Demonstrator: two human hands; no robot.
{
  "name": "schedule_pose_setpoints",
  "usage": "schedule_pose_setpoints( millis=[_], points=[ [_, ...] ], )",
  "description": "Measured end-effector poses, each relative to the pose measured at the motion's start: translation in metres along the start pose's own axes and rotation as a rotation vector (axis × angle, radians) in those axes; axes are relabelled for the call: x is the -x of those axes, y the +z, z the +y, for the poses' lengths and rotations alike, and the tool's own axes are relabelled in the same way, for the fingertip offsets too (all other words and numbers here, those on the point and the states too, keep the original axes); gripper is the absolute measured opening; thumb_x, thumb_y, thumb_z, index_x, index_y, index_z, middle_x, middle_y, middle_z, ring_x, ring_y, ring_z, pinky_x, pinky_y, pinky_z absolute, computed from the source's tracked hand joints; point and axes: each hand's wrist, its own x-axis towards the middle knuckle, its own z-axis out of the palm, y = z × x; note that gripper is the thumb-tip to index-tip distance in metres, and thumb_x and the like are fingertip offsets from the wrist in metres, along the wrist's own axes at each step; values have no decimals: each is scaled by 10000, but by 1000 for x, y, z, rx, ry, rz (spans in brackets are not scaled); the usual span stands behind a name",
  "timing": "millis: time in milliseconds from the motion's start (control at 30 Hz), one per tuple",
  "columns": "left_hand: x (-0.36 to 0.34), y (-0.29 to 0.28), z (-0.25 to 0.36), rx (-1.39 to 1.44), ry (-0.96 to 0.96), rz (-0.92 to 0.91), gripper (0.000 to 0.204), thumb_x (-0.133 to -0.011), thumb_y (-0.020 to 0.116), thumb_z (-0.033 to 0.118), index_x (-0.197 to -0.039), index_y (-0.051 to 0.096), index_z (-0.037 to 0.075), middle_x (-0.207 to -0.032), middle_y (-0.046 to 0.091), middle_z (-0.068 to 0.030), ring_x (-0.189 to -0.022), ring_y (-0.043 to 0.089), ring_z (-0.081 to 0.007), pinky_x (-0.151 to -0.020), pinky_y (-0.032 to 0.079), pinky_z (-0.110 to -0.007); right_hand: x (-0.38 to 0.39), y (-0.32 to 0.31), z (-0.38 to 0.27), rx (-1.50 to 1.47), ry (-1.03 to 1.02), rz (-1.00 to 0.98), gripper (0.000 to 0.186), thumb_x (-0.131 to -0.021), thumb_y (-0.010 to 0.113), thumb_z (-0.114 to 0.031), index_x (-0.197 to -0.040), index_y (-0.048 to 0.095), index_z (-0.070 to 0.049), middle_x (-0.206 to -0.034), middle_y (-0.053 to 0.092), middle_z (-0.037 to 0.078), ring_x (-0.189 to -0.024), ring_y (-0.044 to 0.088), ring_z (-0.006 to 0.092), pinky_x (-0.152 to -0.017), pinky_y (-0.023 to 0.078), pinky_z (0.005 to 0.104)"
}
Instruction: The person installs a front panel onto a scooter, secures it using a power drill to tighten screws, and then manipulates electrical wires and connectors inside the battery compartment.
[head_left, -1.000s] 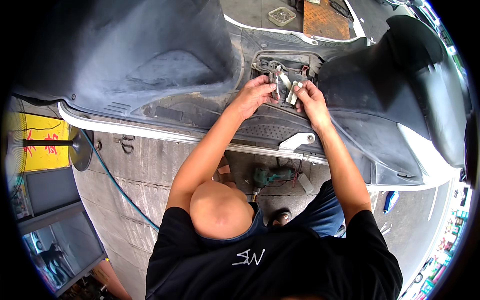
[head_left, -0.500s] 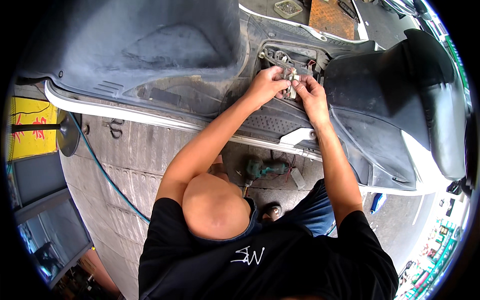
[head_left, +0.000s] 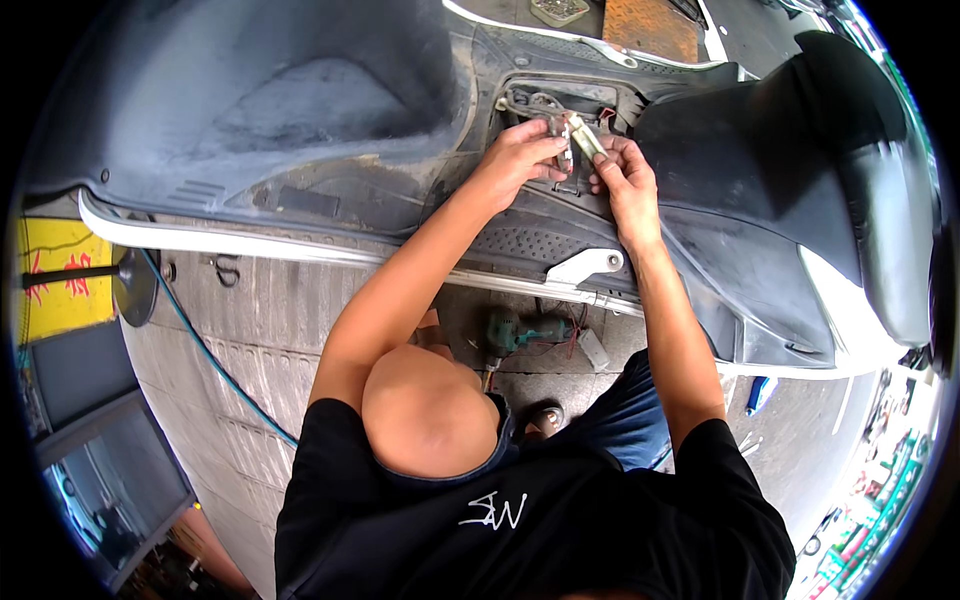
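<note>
A dark grey scooter (head_left: 300, 110) lies across the top of the view. An opening in its floor panel (head_left: 560, 100) shows wires and small parts. My left hand (head_left: 520, 155) reaches into that opening and pinches a small grey connector (head_left: 562, 150). My right hand (head_left: 625, 180) is just right of it and grips a pale, oblong plug (head_left: 585, 135) between thumb and fingers. The two pieces almost touch between my hands. What lies deeper in the opening is hidden by my fingers.
The black scooter seat (head_left: 800, 180) rises at the right. A green cordless drill (head_left: 520, 332) lies on the concrete floor under the footboard, by my shoe (head_left: 545, 418). A blue hose (head_left: 210, 360) runs along the floor at left, near a round black stand (head_left: 135, 285).
Both hands have stayed at the opening and shifted slightly. The pale plug in my right hand now stands out more clearly between the hands. My head has leaned closer.
</note>
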Motion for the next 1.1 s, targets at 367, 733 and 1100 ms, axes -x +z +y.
schedule_pose_setpoints(
  millis=[367, 733, 1100],
  points=[
    [9, -1, 21, -43, 42, 78, 265, -905, 626, 90, -1147, 577, -4, -1058, 631, -69, -924, 635, -162, -798, 545, -319, 3, 24, 0, 87, -20, 159, 214, -878, 646, -31, -1080, 580, -8, -870, 661, 27, -742, 571, 58, -702, 486, 227],
    [8, -2, 8, -70, 40, 142, 188, -897, 637, 105, -1053, 578, 20, -932, 639, -63, -813, 641, -161, -749, 556, -333, 22, 15, -10, 908, -386, 242, 302, -803, 689, -141, -1075, 592, -52, -988, 571, 125, -936, 588, 346, -785, 495, 441],
    [9, 4, 17, -238, 21, 236, 221, -913, 640, 207, -990, 618, 1, -840, 654, -74, -708, 656, -159, -639, 554, -286, 13, 36, -15, 623, -300, 184, 185, -829, 705, -158, -864, 595, -13, -828, 611, 146, -781, 621, 347, -683, 480, 421]
  ],
)
